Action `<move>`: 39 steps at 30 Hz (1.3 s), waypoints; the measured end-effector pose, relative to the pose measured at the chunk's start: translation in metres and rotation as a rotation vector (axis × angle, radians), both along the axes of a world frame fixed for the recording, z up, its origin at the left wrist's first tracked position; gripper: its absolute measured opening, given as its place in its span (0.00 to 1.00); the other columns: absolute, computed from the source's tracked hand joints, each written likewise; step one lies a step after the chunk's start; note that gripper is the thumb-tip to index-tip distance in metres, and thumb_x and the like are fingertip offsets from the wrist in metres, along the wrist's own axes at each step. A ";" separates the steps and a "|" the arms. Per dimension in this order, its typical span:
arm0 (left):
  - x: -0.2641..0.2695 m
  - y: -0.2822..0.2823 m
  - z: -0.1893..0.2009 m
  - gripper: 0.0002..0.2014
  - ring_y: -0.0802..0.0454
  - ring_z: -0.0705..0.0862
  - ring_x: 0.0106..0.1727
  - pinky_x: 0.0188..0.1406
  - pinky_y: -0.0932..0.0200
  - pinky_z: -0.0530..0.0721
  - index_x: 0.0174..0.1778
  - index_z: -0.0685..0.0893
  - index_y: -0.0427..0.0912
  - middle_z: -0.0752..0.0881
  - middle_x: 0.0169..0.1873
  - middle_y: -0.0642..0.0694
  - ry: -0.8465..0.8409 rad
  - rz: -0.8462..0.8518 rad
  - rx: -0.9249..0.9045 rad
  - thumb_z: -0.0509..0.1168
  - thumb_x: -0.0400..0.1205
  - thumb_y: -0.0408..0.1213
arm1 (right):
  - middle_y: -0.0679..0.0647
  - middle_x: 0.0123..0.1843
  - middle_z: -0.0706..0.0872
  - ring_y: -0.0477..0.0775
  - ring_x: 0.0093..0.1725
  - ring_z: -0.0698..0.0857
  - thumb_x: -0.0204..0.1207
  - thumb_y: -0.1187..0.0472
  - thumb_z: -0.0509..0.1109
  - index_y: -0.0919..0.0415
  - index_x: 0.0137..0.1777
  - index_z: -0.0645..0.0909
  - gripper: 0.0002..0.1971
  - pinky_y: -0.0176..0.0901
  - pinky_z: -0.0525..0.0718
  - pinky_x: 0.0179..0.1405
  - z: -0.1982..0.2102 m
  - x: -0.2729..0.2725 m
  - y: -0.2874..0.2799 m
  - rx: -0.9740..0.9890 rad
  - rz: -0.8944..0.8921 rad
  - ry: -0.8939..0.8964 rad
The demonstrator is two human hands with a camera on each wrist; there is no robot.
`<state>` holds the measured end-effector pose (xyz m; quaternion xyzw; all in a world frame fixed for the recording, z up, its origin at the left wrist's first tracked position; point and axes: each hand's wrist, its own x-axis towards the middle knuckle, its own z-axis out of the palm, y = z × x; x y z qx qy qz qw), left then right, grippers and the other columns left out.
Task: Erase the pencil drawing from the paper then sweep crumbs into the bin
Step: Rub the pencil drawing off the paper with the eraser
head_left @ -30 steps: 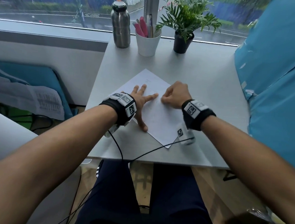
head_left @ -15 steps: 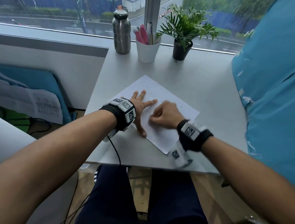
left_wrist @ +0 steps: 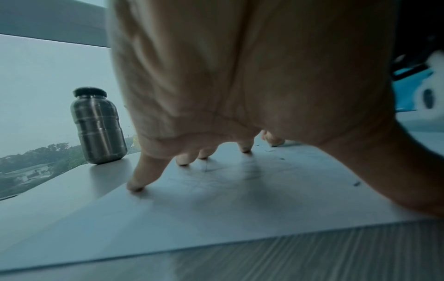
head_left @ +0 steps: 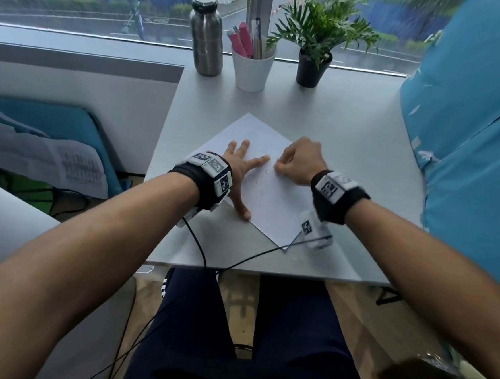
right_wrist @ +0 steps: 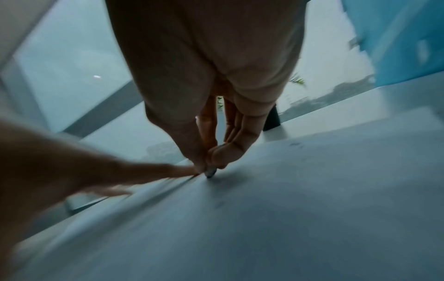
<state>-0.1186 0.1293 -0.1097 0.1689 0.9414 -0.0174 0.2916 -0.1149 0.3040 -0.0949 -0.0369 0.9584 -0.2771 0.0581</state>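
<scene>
A white sheet of paper (head_left: 271, 209) lies skewed on the grey table (head_left: 352, 131). My left hand (head_left: 241, 170) presses it down with spread, straight fingers (left_wrist: 137, 182). Just right of the left index fingertip, my right hand (head_left: 299, 160) is curled into a fist, its fingertips pinching a small eraser (right_wrist: 211, 173) whose tip touches the paper. Faint pencil lines (left_wrist: 206, 167) show under the left fingers. Dark eraser crumbs (left_wrist: 356, 183) lie scattered on the sheet. No bin is in view.
Along the window at the table's back stand a steel bottle (head_left: 207, 36), a white cup of pens (head_left: 252, 67) and a potted plant (head_left: 314, 65). Blue fabric (head_left: 470, 147) borders the right side. Black wrist cables (head_left: 237, 263) cross the front edge.
My right hand rubbed toward me beside the left thumb, then moved back up next to the left index fingertip. The left hand has stayed pressed on the paper.
</scene>
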 end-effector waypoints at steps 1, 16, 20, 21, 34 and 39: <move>-0.001 0.001 0.000 0.77 0.40 0.30 0.84 0.76 0.21 0.45 0.83 0.35 0.67 0.28 0.83 0.48 0.012 -0.023 -0.007 0.83 0.47 0.68 | 0.56 0.36 0.91 0.51 0.37 0.86 0.67 0.63 0.74 0.64 0.37 0.91 0.06 0.33 0.83 0.43 -0.004 0.010 -0.009 0.013 0.062 -0.008; -0.004 0.011 0.003 0.77 0.47 0.32 0.85 0.81 0.28 0.47 0.85 0.34 0.58 0.30 0.84 0.51 -0.038 -0.085 0.028 0.86 0.51 0.59 | 0.56 0.36 0.91 0.44 0.34 0.82 0.68 0.62 0.76 0.63 0.37 0.91 0.05 0.20 0.70 0.31 -0.004 0.009 0.001 0.037 0.136 -0.053; -0.005 0.014 0.004 0.78 0.46 0.32 0.85 0.79 0.25 0.50 0.84 0.33 0.59 0.29 0.83 0.51 -0.040 -0.074 -0.006 0.86 0.51 0.60 | 0.57 0.38 0.92 0.47 0.36 0.83 0.68 0.61 0.75 0.63 0.37 0.91 0.06 0.32 0.74 0.40 -0.006 0.002 0.004 0.016 0.028 0.023; -0.005 0.015 0.004 0.78 0.45 0.32 0.85 0.78 0.24 0.50 0.84 0.32 0.59 0.29 0.83 0.51 -0.039 -0.081 -0.021 0.85 0.51 0.61 | 0.58 0.39 0.91 0.49 0.36 0.84 0.68 0.62 0.74 0.63 0.37 0.91 0.06 0.33 0.77 0.40 -0.010 0.016 -0.007 0.023 0.107 0.007; -0.007 0.017 0.004 0.77 0.41 0.31 0.84 0.79 0.30 0.50 0.83 0.34 0.65 0.26 0.82 0.47 -0.054 -0.104 -0.050 0.86 0.50 0.60 | 0.58 0.43 0.91 0.51 0.40 0.87 0.68 0.62 0.75 0.62 0.39 0.92 0.05 0.35 0.81 0.42 -0.007 0.039 -0.011 0.021 0.239 -0.078; -0.008 0.019 0.004 0.77 0.42 0.30 0.84 0.80 0.31 0.50 0.82 0.32 0.66 0.26 0.82 0.47 -0.054 -0.094 -0.058 0.86 0.51 0.59 | 0.56 0.39 0.91 0.50 0.39 0.86 0.68 0.62 0.75 0.64 0.39 0.91 0.06 0.32 0.76 0.44 -0.001 -0.001 0.016 0.009 -0.022 0.007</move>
